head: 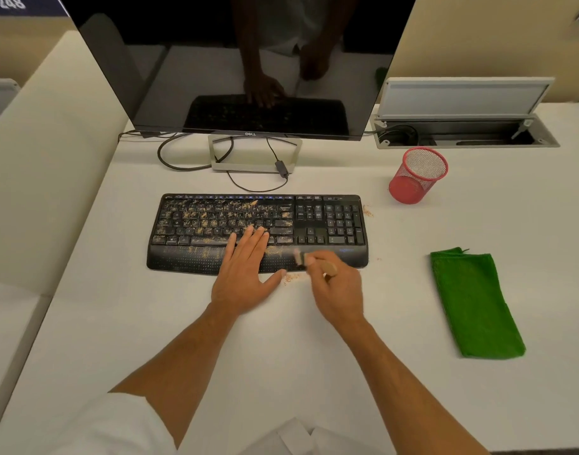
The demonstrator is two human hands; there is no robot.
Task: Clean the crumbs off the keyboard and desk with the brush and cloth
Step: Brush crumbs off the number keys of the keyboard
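A black keyboard lies in the middle of the white desk, its left and centre keys strewn with tan crumbs. My left hand rests flat and open on the wrist rest, fingertips on the lower keys. My right hand grips a small wooden-handled brush, whose blurred head is at the front edge of the keyboard, right of centre. A small heap of crumbs lies on the desk between my hands. A folded green cloth lies untouched on the right.
A dark monitor on a metal stand rises behind the keyboard, with cables trailing under it. A red mesh pen cup stands at the back right, before an open cable hatch. A few crumbs lie right of the keyboard.
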